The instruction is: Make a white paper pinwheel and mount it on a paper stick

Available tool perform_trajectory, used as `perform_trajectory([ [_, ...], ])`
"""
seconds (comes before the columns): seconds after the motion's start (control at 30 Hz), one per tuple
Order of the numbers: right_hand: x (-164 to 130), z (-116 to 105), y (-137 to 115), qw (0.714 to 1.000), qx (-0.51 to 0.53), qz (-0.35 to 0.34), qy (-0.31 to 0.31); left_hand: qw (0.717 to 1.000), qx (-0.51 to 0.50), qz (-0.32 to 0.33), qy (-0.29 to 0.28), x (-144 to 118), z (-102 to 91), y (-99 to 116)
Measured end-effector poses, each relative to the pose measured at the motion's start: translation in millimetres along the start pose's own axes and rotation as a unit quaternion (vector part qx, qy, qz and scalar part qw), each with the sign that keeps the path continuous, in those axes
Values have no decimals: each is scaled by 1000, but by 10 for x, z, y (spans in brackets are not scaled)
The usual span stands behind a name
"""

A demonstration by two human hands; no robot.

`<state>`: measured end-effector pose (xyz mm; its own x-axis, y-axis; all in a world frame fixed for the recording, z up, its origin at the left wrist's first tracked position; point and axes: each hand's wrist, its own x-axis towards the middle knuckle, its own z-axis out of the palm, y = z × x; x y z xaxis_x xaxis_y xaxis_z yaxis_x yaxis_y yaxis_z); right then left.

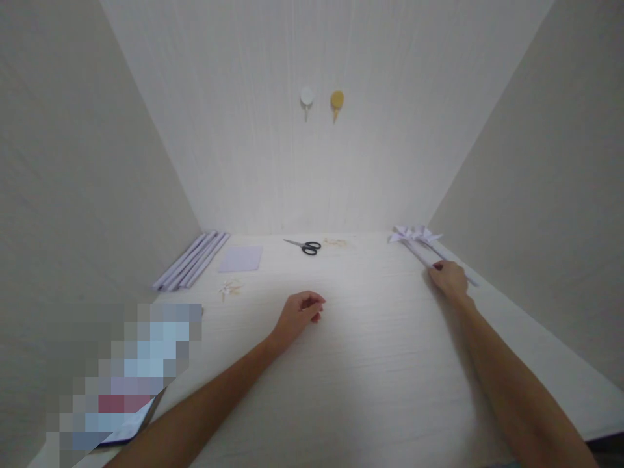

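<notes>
At the right of the table, my right hand (449, 279) has its fingers closed round the rolled stick of a pale lilac paper pinwheel (415, 250). A second pinwheel (429, 238) lies close beside it, its stick partly hidden behind my hand. Both folded heads point to the back wall. Over the middle of the table is my left hand (299, 315), fingers loosely curled and a gap showing inside them; I see nothing held. Ahead of it lie black-handled scissors (310, 247).
Several rolled paper sticks (192, 260) lie at the left wall, beside a lilac paper square (240, 259) and a small pile of pale bits (230, 287). Thin beige strips (336, 242) lie near the scissors. A blurred-out device (131, 419) is front left. Two hooks (337, 101) are on the back wall.
</notes>
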<state>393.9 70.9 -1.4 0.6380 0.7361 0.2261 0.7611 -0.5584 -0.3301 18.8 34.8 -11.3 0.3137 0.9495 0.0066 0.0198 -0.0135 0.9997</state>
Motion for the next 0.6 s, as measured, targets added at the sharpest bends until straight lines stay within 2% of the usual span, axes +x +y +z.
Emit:
perform_trajectory([
  [0.6, 39, -34, 4, 1000, -6, 1, -20, 1000, 5, 9, -6, -2, 5, 3],
])
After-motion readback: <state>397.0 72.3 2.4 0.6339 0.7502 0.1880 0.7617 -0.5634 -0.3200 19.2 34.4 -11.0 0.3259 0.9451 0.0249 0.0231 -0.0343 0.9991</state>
